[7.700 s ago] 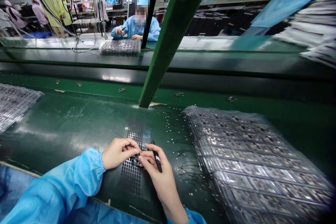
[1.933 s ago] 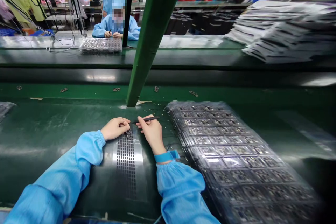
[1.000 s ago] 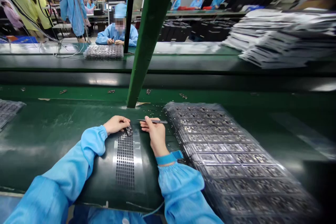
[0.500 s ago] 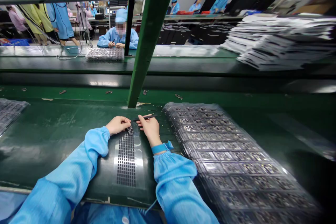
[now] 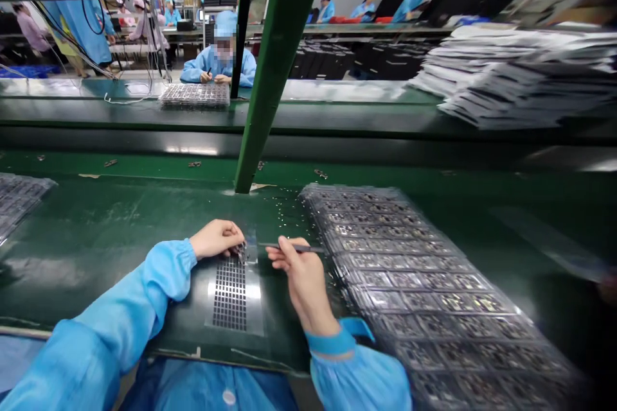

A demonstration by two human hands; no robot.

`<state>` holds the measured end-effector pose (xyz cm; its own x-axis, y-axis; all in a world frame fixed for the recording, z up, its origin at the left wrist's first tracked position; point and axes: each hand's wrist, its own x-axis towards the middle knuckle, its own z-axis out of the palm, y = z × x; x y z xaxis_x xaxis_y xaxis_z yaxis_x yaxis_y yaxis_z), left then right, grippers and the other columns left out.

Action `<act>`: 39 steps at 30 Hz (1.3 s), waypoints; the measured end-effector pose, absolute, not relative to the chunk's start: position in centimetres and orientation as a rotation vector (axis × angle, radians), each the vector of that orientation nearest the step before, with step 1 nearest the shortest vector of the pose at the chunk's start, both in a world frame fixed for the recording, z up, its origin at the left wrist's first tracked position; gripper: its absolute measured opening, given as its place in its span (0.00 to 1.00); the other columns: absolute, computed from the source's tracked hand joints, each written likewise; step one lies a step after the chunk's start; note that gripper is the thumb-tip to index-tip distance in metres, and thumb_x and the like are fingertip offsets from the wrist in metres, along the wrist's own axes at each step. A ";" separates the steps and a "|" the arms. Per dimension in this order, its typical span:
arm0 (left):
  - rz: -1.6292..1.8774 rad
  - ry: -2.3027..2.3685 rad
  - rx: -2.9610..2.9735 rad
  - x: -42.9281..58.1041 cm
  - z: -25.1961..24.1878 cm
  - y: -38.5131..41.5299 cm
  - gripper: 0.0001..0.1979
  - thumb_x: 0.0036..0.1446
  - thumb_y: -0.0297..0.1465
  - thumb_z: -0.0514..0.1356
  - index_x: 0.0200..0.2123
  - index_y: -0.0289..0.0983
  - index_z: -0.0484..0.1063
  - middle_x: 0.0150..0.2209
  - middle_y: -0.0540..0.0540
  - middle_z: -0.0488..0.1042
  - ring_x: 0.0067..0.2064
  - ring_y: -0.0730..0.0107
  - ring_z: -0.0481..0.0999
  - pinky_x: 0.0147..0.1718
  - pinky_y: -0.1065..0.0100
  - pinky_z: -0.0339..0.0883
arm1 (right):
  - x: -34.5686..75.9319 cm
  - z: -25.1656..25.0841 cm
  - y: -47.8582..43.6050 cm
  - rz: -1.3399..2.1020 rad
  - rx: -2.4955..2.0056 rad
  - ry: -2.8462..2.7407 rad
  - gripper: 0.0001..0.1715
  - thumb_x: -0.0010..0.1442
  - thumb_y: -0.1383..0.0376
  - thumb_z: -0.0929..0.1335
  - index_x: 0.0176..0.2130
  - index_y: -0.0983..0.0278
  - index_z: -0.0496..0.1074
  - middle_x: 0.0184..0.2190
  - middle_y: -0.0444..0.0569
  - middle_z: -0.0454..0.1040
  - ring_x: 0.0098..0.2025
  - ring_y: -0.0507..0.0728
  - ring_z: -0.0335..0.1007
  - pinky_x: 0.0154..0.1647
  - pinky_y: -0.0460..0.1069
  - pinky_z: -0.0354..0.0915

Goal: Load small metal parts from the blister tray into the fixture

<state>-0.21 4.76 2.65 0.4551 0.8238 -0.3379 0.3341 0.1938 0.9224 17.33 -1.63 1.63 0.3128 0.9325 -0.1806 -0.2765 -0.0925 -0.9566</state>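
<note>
My left hand (image 5: 216, 239) is closed in a pinch on a small metallic electronic part (image 5: 241, 249). That part sits over the upper end of a clear sheet (image 5: 254, 314) bearing rows of small black rectangular pads (image 5: 230, 295). To the right of the sheet, my right hand (image 5: 306, 276) is closed around dark, slim tweezers (image 5: 308, 248). Their tip points left toward the part, with a gap between them. Whether the tips hold anything is too small to tell.
Stacked clear trays (image 5: 414, 280) of small parts stand on my right, another tray stack (image 5: 22, 202) at far left. A green post (image 5: 270, 96) rises ahead. Tiny white bits and several small parts lie on the green bench (image 5: 120, 231). A co-worker (image 5: 219, 58) sits opposite.
My right hand has drawn back to the right and toward me with the tweezers, away from the part. My left hand stays near the sheet's upper end, still pinching the part.
</note>
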 end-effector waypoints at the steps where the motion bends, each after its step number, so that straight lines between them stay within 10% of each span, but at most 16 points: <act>1: 0.418 1.086 1.365 -0.4 2.8 3.6 0.11 0.51 0.35 0.62 0.30 0.32 0.69 0.25 0.47 0.73 0.28 0.72 0.74 0.22 0.75 0.66 | 17.4 1.6 -3.2 1.175 -1.272 -0.712 0.26 0.40 0.49 0.76 0.27 0.66 0.68 0.20 0.47 0.76 0.22 0.51 0.73 0.19 0.41 0.67; 39: 0.199 1.059 1.407 -0.7 2.3 -1.8 0.08 0.54 0.33 0.55 0.31 0.33 0.67 0.22 0.51 0.69 0.26 0.71 0.74 0.22 0.75 0.65 | 15.8 -0.6 -9.1 1.075 -1.438 -0.883 0.17 0.50 0.54 0.72 0.27 0.64 0.69 0.23 0.47 0.74 0.27 0.58 0.75 0.30 0.51 0.72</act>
<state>-0.70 -1.84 2.29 0.5565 0.6791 -0.4787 0.4595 0.2284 0.8583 15.76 -9.05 -0.58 0.3152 0.9377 -0.1459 -0.0395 -0.1406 -0.9893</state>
